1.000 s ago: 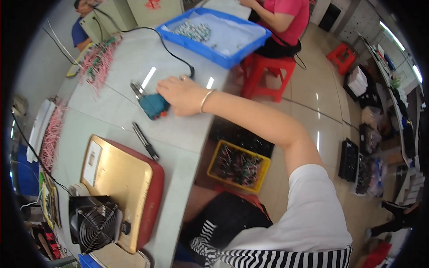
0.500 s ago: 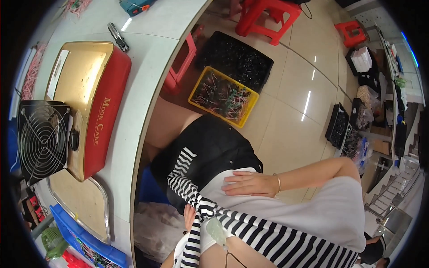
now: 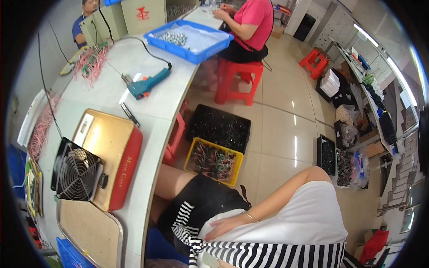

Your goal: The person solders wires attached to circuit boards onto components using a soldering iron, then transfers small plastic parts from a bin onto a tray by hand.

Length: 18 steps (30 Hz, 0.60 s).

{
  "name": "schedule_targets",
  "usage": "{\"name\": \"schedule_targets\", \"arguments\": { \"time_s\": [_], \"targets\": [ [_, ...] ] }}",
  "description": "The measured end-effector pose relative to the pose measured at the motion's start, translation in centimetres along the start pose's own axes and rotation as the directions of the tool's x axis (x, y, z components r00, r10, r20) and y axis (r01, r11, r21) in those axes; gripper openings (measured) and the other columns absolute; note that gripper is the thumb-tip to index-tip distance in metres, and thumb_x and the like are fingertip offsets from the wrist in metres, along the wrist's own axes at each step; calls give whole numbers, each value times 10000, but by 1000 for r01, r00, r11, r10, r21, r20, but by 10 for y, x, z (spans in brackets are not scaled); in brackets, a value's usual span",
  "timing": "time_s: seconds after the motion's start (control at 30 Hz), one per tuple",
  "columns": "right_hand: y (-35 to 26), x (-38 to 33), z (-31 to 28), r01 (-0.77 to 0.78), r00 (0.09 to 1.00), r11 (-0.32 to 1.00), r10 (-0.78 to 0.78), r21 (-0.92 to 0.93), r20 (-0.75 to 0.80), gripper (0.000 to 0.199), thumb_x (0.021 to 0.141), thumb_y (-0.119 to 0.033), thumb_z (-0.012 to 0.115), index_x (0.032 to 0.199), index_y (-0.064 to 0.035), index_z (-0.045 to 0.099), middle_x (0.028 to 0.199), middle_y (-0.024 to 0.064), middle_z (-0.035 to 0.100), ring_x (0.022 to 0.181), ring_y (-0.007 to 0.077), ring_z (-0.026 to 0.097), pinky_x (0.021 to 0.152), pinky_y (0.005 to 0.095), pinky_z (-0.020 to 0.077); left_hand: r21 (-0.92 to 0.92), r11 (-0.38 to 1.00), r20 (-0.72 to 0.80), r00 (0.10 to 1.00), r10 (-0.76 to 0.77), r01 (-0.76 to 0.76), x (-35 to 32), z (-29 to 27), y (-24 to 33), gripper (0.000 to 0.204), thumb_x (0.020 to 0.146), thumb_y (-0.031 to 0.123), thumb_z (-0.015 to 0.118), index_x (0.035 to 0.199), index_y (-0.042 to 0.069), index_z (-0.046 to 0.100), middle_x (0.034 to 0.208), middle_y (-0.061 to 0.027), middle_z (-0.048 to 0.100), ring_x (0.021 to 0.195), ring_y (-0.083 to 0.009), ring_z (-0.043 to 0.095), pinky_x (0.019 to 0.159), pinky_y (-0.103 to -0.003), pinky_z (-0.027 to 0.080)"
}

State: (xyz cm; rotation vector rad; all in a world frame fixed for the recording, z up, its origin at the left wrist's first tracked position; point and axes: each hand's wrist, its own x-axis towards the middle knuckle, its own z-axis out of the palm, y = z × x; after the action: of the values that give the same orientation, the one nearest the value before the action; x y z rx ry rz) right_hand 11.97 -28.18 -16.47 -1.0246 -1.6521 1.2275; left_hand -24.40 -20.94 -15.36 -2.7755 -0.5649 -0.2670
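Note:
My right hand point(image 3: 227, 227), with a thin bracelet point(image 3: 253, 217) at the wrist, lies flat on my white top point(image 3: 308, 212), fingers stretched and holding nothing. Below it, a black-and-white striped scarf point(image 3: 281, 254) crosses my body. Black clothing point(image 3: 203, 196) covers my lap. No part of my left hand shows. On the table to my left stand a red and gold box point(image 3: 107, 129) and a black fan point(image 3: 77, 172) with a wire guard leaning on it. Beyond the box lie a silver and black hand tool point(image 3: 129, 115) and a teal corded tool point(image 3: 149, 85).
Beside my knees are a yellow tray point(image 3: 237, 171) of wired parts and a black tray point(image 3: 247, 138) of dark pieces. A co-worker in pink point(image 3: 257, 27) sits on a red stool point(image 3: 239, 80) near a blue tray point(image 3: 196, 55). Pink wires point(image 3: 91, 67) lie on the table point(image 3: 154, 129).
The view has swung upward, bringing the far table end and co-workers into sight. My left hand, partly seen by the scarf before, is out of view. My right hand still rests on my top.

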Motion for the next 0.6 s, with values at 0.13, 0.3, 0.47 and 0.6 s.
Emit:
{"name": "schedule_targets", "arguments": {
  "time_s": [0.13,0.3,0.47,0.6],
  "targets": [
    [-9,9,-14,-55,998,961,60,272,-7,407,989,-190,473,1337,22,491,1331,154,553,1244,246,507,1091,346,336,112,988,-18,995,-100,102,15,7,-4,491,907,451,457,1243,117,584,1247,-151,593,1171,-337,560,1122,-500,221],
    [31,32,-22,-190,979,897,204,399,7,361,1017,-166,442,1294,44,542,1312,142,572,1244,217,505,1101,312,321,277,929,-103,969,-224,244,71,36,-43,498,911,486,435,1226,137,600,1229,-133,611,1159,-327,572,1133,-506,196],
    [82,51,-50,-307,951,860,294,407,95,407,992,-158,461,1343,48,477,1356,168,531,1280,256,472,1110,335,307,344,874,-136,940,-313,341,135,54,-57,510,916,521,414,1208,156,616,1210,-115,630,1146,-318,584,1143,-513,172],
    [84,60,-94,-321,943,869,331,376,40,405,992,-158,461,1341,47,480,1353,166,534,1275,253,476,1106,333,312,396,831,-108,919,-380,390,167,58,-66,522,919,549,396,1195,172,629,1196,-101,644,1136,-310,594,1152,-518,152]
  ]
}}
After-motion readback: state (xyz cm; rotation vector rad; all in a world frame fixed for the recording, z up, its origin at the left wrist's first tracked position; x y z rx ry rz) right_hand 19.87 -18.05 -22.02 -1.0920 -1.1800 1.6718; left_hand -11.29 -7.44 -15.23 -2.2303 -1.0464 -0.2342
